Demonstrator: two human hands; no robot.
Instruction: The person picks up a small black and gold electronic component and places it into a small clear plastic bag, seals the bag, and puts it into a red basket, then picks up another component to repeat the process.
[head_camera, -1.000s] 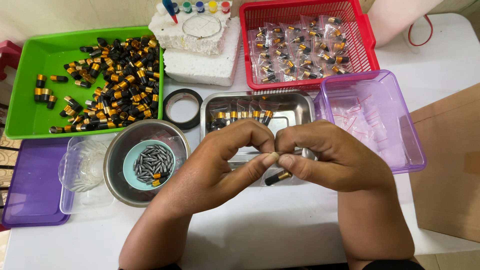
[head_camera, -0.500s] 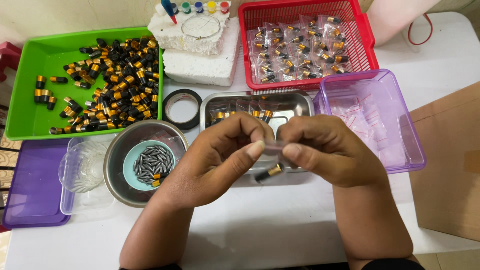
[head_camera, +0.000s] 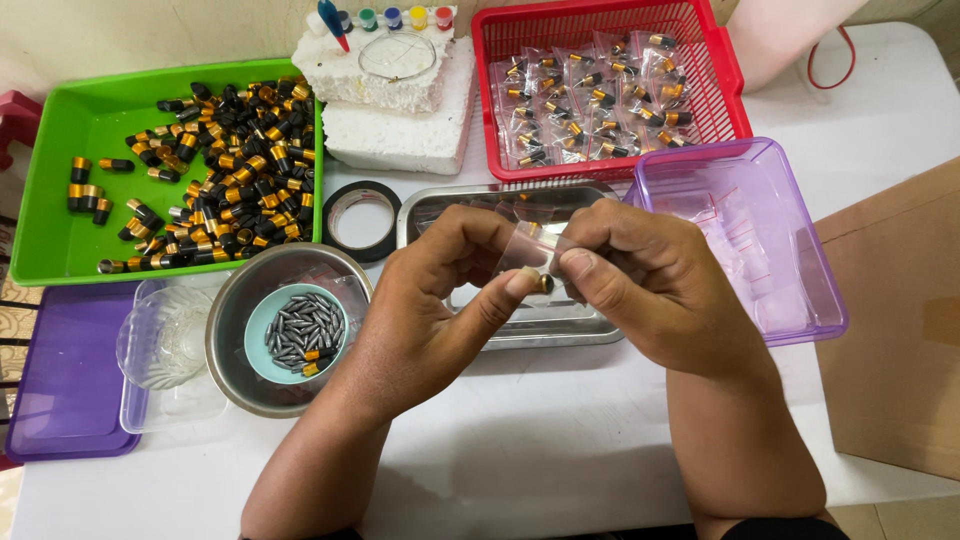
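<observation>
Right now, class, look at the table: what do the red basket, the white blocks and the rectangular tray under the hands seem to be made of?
Red basket: moulded plastic, glossy, with open lattice walls.
White blocks: probably foam, matt, with grainy, crumbly edges.
Rectangular tray: likely steel, grey and shiny, reflecting light along its rim.

forearms: bare | hands: no gloves, no rings | sleeve edge: possibly black
</observation>
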